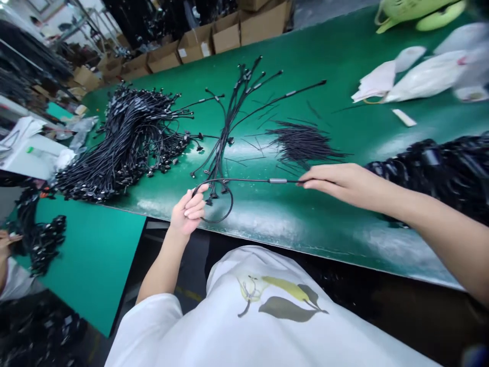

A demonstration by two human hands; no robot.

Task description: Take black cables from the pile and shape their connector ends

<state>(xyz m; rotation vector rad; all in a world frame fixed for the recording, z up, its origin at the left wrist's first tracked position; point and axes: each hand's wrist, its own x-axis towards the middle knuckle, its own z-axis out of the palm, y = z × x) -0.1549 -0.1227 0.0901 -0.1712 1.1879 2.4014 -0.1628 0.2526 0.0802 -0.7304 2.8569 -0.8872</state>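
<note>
A black cable [244, 180] with a grey sleeve on it stretches between my two hands over the green table's front part. My left hand [189, 210] is closed round its looped left part. The loop hangs just right of those fingers. My right hand [336, 184] pinches the cable's right end, and the fingers hide the tip. Behind the held cable lies a loose bunch of similar cables [225, 127] with plugs on their ends. A heap of thin black ties [305, 142] lies just beyond my right hand.
A large pile of black cables [126, 137] covers the table's left part. Black bundles [439, 173] lie at the right, near my forearm. White bags [428, 76] and a green plush item [416, 12] sit at the far right. Cardboard boxes [194, 43] line the back edge. Another person's hand [7, 242] shows at far left.
</note>
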